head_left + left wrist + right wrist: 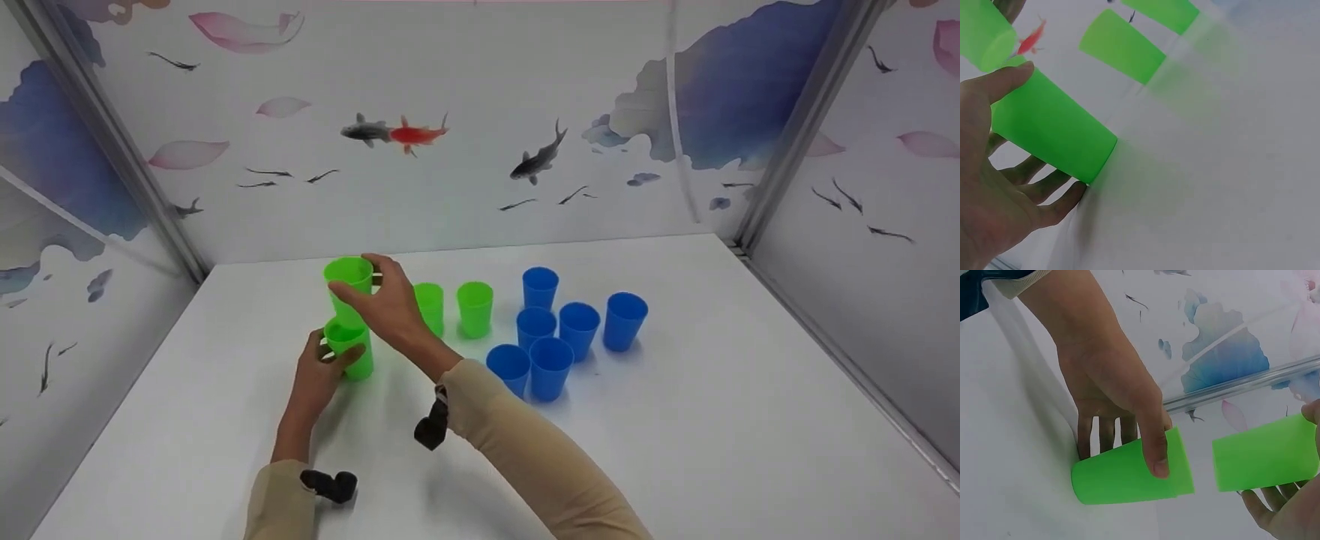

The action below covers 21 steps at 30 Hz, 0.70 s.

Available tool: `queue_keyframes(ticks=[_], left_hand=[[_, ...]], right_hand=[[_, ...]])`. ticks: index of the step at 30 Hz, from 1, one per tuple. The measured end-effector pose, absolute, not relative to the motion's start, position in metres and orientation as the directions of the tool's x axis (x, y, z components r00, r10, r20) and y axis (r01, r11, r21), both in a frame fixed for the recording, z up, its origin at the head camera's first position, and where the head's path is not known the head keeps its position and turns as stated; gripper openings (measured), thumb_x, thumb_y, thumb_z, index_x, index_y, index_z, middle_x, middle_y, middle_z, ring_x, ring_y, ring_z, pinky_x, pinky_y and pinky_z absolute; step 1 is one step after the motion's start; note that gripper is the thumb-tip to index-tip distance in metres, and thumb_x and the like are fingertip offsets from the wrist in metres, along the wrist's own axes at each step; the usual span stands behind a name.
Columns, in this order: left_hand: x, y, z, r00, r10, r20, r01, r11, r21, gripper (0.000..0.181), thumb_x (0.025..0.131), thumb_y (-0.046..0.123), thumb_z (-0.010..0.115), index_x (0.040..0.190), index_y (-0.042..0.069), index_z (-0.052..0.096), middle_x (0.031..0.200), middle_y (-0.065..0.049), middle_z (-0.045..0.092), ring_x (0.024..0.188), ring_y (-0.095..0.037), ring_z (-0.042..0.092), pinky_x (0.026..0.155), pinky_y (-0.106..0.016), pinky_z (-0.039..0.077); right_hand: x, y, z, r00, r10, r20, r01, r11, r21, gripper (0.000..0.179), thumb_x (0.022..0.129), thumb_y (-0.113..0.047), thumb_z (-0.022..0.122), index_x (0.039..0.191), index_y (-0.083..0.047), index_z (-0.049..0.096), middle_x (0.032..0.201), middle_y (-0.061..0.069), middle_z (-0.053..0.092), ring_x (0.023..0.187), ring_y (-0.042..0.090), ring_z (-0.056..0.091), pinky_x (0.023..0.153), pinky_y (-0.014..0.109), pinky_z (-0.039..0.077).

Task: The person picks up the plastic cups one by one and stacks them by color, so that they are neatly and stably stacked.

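Observation:
My left hand (316,371) grips a green cup (1053,124) that stands upright on the white table, thumb on one side and fingers on the other. A second rim edge shows at this cup's mouth in the right wrist view. Straight above it, my right hand (390,304) holds another green cup (346,271) between thumb and fingers. A gap separates this cup's base from the lower cup's mouth in the right wrist view. Two more green cups (475,309) (431,306) stand upright just right of my right hand, one partly hidden by it.
Several blue cups (579,330) stand upright in a loose group right of centre on the table (720,420), some close to my right forearm. Printed panels with fish and petals (465,67) enclose the back and sides, with metal posts (810,120) at the corners.

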<state>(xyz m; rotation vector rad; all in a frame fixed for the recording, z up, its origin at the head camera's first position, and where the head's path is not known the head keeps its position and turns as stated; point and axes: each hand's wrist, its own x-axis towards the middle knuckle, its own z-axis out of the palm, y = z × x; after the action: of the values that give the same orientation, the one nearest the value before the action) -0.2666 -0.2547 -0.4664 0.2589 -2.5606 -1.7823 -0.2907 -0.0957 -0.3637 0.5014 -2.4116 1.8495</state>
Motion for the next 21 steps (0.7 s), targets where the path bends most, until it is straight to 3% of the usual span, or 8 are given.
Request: queue_keyframes(ticks=[21], left_hand=[[-0.267, -0.256, -0.47, -0.989, -0.138, -0.047, -0.091, 0.332, 0.939, 0.094, 0.087, 0.06, 0.069, 0.157, 0.016, 0.023, 0.159, -0.018, 0.034, 0.147, -0.038, 0.036, 0.118, -0.054, 0.037]], right_hand=[[-0.294, -0.109, -0.401, -0.95, -0.255, 0.183, -0.243, 0.231, -0.942, 0.072, 0.088, -0.044, 0.075, 0.147, -0.014, 0.047, 0.143, 0.003, 0.054, 0.13, 0.017, 0.054, 0.105, 0.033, 0.05]])
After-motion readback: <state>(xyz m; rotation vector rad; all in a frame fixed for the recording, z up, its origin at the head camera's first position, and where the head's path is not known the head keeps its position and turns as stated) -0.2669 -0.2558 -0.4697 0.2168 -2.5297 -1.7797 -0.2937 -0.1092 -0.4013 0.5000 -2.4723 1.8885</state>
